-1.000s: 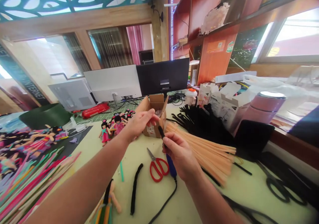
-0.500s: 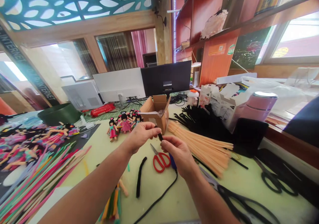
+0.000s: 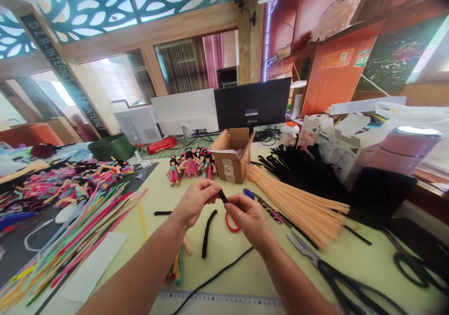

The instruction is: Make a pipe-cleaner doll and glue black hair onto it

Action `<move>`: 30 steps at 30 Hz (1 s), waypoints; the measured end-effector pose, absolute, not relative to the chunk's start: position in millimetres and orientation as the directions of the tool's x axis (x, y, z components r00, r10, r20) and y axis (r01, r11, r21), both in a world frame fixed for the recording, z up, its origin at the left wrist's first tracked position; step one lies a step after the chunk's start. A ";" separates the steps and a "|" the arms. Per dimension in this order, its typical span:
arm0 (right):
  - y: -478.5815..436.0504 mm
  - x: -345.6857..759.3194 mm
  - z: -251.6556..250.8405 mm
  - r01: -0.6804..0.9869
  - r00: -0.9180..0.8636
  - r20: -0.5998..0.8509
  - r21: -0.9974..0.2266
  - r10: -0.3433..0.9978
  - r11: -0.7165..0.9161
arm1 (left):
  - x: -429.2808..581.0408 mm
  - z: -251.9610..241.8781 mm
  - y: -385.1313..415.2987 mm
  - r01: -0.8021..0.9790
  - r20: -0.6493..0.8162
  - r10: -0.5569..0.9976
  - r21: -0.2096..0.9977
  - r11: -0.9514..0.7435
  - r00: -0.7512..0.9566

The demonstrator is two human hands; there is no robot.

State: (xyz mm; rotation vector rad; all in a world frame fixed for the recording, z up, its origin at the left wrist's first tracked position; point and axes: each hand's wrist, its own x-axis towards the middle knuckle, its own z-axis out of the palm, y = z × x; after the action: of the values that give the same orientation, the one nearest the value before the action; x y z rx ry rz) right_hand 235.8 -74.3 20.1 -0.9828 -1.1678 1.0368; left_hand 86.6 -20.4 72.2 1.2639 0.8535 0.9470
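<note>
Between my hands is a short black pipe cleaner piece (image 3: 223, 196), slanting down to the right. The thumb and fingers of my left hand (image 3: 194, 204) pinch its upper end, and my right hand (image 3: 250, 216) pinches the lower end. Below them, another black pipe cleaner piece (image 3: 207, 238) lies on the table, and a third (image 3: 162, 212) reaches out from behind my left wrist. The red scissors (image 3: 232, 223) lie partly hidden under my right hand. Beyond that hand are a blue-ended tool (image 3: 249, 193) and a bundle of peach pipe cleaners (image 3: 301, 205).
Small pipe cleaner dolls (image 3: 191, 165) stand beside a cardboard box (image 3: 242, 171). Black pipe cleaners (image 3: 301, 170) are heaped at right, near large black scissors (image 3: 328, 270). Coloured pipe cleaners (image 3: 94, 231) spread at left. A black cable (image 3: 220, 277) crosses above a ruler (image 3: 220, 298).
My view has swung left, so the table's things sit further right in the picture. Both hands still pinch the black piece, and my right hand now covers more of the red scissors.
</note>
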 end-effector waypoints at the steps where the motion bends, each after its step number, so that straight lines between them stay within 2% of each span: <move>1: -75.1 234.5 19.7 -0.077 0.088 0.250 -0.963 0.964 0.257 | 85.7 71.4 -22.0 -0.113 -0.011 0.927 0.992 0.058 0.376; 5: -76.2 229.5 15.2 -0.020 0.073 0.325 -0.945 0.943 0.327 | 80.4 68.4 -26.8 -0.139 -0.016 0.930 0.988 0.072 0.367; 12: -73.6 223.8 7.4 -0.091 -0.011 0.274 -0.958 0.962 0.272 | 70.3 58.6 -29.0 -0.161 -0.031 0.941 0.983 0.090 0.336; 19: -72.6 224.0 6.2 -0.070 -0.012 0.317 -0.946 0.948 0.315 | 70.7 59.8 -33.6 -0.251 -0.122 0.901 0.937 0.243 0.417; 24: -71.0 225.7 4.1 0.007 -0.012 0.375 -0.927 0.927 0.375 | 69.5 61.4 -36.8 -0.278 -0.190 0.868 0.897 0.343 0.459; 30: -70.3 226.2 2.1 0.068 -0.008 0.394 -0.917 0.919 0.394 | 66.8 57.6 -34.4 -0.238 -0.157 0.906 0.934 0.265 0.394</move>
State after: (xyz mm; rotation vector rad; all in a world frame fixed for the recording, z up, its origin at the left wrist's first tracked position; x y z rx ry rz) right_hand 226.2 -70.3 2.1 -0.9544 -1.4191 0.8680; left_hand 66.8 -34.4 57.6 1.0007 0.8260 0.9040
